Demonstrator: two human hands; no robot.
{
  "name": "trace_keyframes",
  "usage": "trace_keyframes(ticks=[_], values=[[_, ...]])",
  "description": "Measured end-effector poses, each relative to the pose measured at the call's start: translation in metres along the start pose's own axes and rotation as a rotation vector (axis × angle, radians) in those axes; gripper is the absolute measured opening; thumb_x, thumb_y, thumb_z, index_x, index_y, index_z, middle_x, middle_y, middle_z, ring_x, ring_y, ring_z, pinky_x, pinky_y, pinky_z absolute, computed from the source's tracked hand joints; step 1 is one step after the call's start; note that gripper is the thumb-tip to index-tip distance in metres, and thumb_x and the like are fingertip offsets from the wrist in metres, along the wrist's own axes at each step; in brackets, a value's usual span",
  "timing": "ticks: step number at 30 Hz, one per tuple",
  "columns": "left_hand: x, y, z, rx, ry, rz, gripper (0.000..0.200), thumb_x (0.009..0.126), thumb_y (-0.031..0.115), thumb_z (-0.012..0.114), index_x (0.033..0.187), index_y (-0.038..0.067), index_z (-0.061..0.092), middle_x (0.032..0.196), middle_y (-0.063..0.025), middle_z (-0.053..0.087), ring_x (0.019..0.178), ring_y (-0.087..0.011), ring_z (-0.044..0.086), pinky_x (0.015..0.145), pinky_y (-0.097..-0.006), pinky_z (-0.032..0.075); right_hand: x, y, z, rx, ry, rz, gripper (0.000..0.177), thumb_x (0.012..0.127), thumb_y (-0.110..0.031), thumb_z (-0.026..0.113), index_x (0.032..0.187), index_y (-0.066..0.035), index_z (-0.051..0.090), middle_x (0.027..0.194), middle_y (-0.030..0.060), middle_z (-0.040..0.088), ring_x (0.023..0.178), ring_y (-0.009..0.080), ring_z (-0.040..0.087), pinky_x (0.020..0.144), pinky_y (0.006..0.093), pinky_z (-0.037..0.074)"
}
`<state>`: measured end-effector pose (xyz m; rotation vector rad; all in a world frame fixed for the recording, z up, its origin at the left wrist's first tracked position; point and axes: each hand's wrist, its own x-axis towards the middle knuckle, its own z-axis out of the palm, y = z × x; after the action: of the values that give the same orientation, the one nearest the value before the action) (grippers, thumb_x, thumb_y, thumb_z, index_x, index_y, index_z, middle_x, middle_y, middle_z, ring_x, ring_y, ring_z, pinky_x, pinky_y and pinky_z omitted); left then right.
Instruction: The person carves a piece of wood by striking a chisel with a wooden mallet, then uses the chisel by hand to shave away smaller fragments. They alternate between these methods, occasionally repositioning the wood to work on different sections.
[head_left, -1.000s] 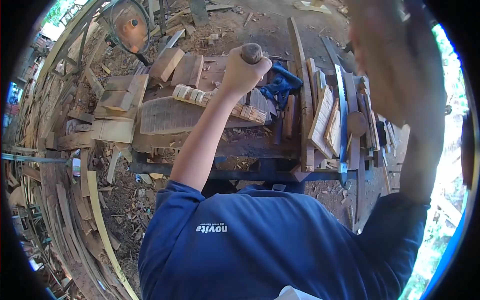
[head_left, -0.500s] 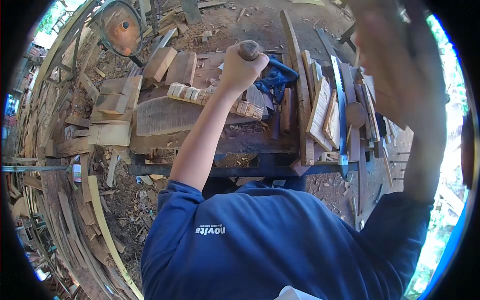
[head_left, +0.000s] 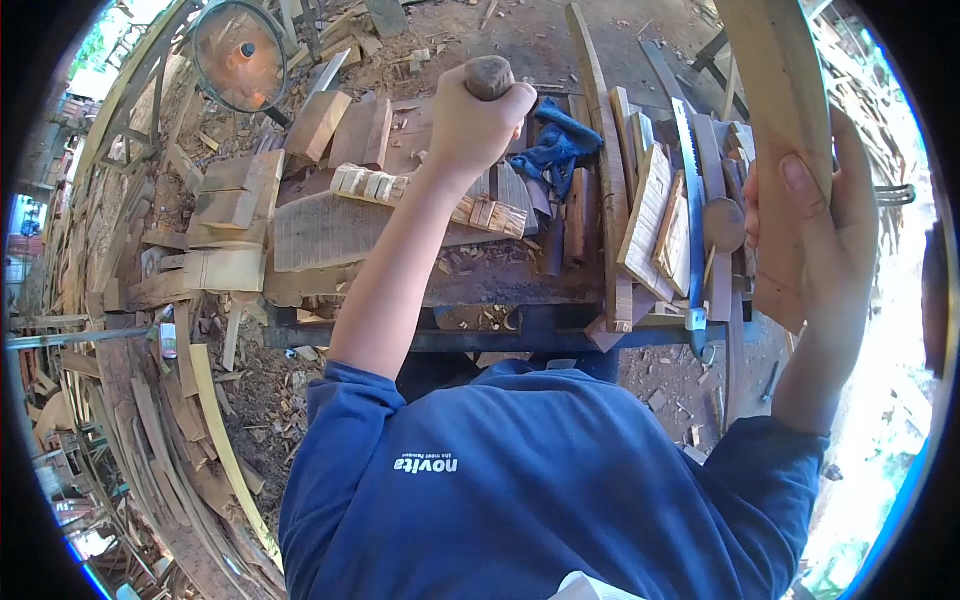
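Observation:
My left hand [head_left: 468,122] is closed in a fist around an upright round wooden handle [head_left: 489,77]. The rest of that tool is hidden below the fist. On the right, my right hand [head_left: 832,225] grips a long, flat piece of wood [head_left: 785,110], raised above the bench and running out of the top of the view. Behind my left forearm lies a notched strip of light wood [head_left: 370,187], resting across a wide grey board [head_left: 320,232]. A crumpled blue cloth [head_left: 556,145] sits just right of my left hand.
A handsaw [head_left: 690,200] lies among several boards [head_left: 648,215] at the bench's right, beside a round-ended wooden piece [head_left: 724,225]. Wood blocks [head_left: 320,125] occupy the left side. A round fan-like object [head_left: 240,60] stands at the back left. Wood scraps cover the ground.
My right hand, blurred and higher before, has come down with the flat piece of wood and now shows clearly. My left hand has shifted slightly left and up, still gripping the handle.

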<state>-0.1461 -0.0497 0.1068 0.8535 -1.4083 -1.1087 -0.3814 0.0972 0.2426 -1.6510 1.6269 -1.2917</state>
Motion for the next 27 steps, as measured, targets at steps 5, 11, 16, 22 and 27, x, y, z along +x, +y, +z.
trace_keyframes(ticks=[5,11,16,22,27], values=[[0.005,-0.005,0.003,0.032,0.023,-0.020,0.021,0.083,0.003,0.061,0.065,0.006,0.051,0.055,-0.0021,0.052,0.050,-0.0112,0.051,0.050,-0.0285,0.042,0.001,0.007,-0.001,0.073,-0.109,0.034,0.053,0.100,-0.024,0.058,0.143,-0.003,0.037,0.087,0.0125,0.062,0.068,0.0127,0.060,0.058,0.0246,0.050],[0.001,-0.002,0.015,0.029,-0.030,-0.020,0.024,0.080,0.011,0.066,0.061,0.006,0.053,0.054,0.0018,0.053,0.049,-0.0064,0.050,0.048,-0.0261,0.040,0.010,-0.014,0.001,0.086,-0.078,-0.097,0.053,0.099,-0.030,0.060,0.140,-0.001,0.041,0.087,0.0121,0.064,0.069,0.0140,0.062,0.060,0.0264,0.051],[0.000,-0.001,0.016,0.044,-0.031,-0.015,0.023,0.079,0.008,0.065,0.061,0.007,0.052,0.054,0.0019,0.052,0.049,-0.0062,0.049,0.047,-0.0259,0.038,0.035,-0.030,0.014,-0.250,0.164,-0.524,0.036,0.099,-0.030,0.055,0.123,-0.004,0.050,0.081,0.0091,0.063,0.064,0.0131,0.061,0.053,0.0274,0.048],[-0.001,-0.004,0.014,-0.047,0.007,-0.025,0.019,0.080,0.007,0.064,0.063,0.006,0.056,0.055,0.0010,0.055,0.050,-0.0071,0.051,0.048,-0.0267,0.040,0.022,-0.009,0.058,-0.590,-0.565,-0.124,0.031,0.096,-0.019,0.060,0.121,-0.004,0.051,0.083,0.0252,0.060,0.072,0.0368,0.063,0.062,0.0448,0.048],[0.000,-0.011,0.003,-0.043,-0.027,-0.024,0.012,0.081,0.007,0.064,0.070,0.005,0.061,0.058,0.0005,0.056,0.051,-0.0068,0.051,0.048,-0.0257,0.041,0.025,-0.047,0.039,-0.521,-0.308,-0.258,0.036,0.095,-0.029,0.063,0.121,-0.005,0.054,0.086,0.0146,0.065,0.074,0.0262,0.065,0.061,0.0392,0.049]])
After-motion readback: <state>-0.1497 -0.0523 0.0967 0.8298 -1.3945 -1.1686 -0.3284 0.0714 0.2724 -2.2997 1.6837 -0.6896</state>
